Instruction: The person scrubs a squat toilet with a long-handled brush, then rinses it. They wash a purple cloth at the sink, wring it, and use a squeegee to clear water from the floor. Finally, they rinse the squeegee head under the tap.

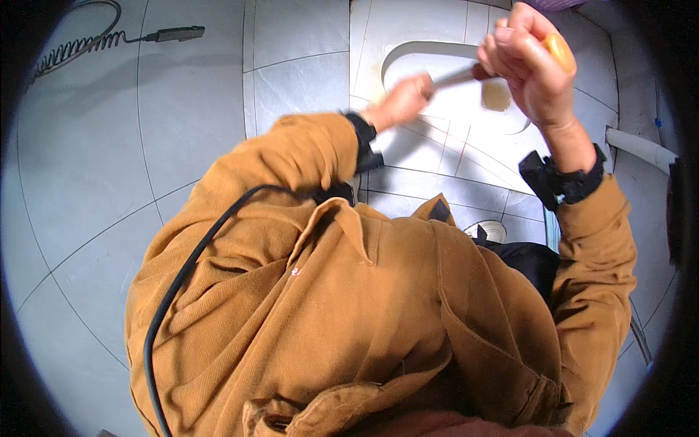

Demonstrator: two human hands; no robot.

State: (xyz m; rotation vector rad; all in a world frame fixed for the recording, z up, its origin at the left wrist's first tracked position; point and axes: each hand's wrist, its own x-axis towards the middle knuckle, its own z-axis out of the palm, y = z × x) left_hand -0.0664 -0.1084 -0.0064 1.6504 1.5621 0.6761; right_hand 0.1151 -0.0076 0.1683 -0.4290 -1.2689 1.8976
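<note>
Grey floor tiles [87, 182] stretch wide at left, beneath a coiled cable [80, 52]. One left hand [404, 100] looks closed on the near end of a tool [455, 77] (its shaft blurred), above a white panel [415, 22] with a curved inner edge; the right hand [535, 69] grips its yellow-ended handle, well apart from a pale pipe [641, 148].

A slim hand tool [455, 77], motion-blurred, is held slantwise: its grey shaft shows at one o'clock in the view, its rounded yellow end [561, 52] at two o'clock, the grip between mostly hidden.
</note>
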